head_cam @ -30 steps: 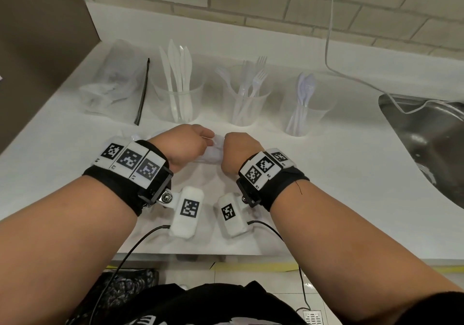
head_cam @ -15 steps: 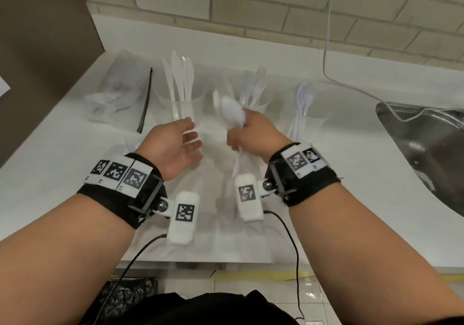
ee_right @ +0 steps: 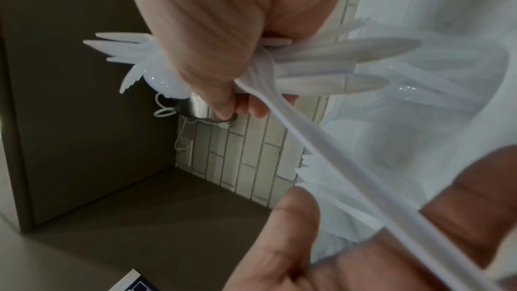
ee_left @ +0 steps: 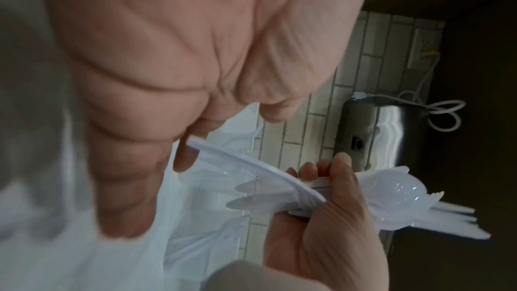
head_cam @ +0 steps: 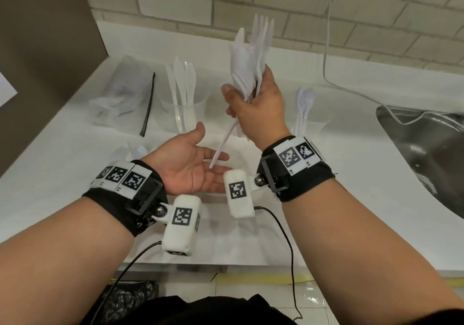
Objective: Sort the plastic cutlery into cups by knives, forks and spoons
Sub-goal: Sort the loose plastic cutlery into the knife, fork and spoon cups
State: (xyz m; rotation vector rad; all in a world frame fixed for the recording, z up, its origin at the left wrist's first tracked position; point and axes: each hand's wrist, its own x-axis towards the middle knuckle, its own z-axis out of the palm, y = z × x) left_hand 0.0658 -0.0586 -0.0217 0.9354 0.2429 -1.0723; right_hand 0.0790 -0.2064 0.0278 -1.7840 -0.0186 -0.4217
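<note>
My right hand [head_cam: 253,106] grips a bundle of mixed white plastic cutlery [head_cam: 248,61] upright above the counter, fork tines and a spoon bowl fanned at the top. One long handle [head_cam: 221,148] slips down from the bundle onto the fingers of my left hand [head_cam: 193,174], which lies open, palm up, just below. The right wrist view shows that handle [ee_right: 363,185] running to the left hand [ee_right: 349,262]. A clear cup of knives [head_cam: 183,113] stands back left and a cup of spoons [head_cam: 305,121] back right. My right hand hides the fork cup between them.
A loose spoon [head_cam: 139,151] lies on the white counter [head_cam: 351,174] left of my left wrist. A crumpled clear bag [head_cam: 120,103] sits at the back left by a dark wall. A steel sink [head_cam: 426,153] lies to the right, with a white cable [head_cam: 326,48] hanging over it.
My right hand has lifted the cutlery bundle from the counter to well above it. My left hand has let go of the bundle and turned palm up beneath it.
</note>
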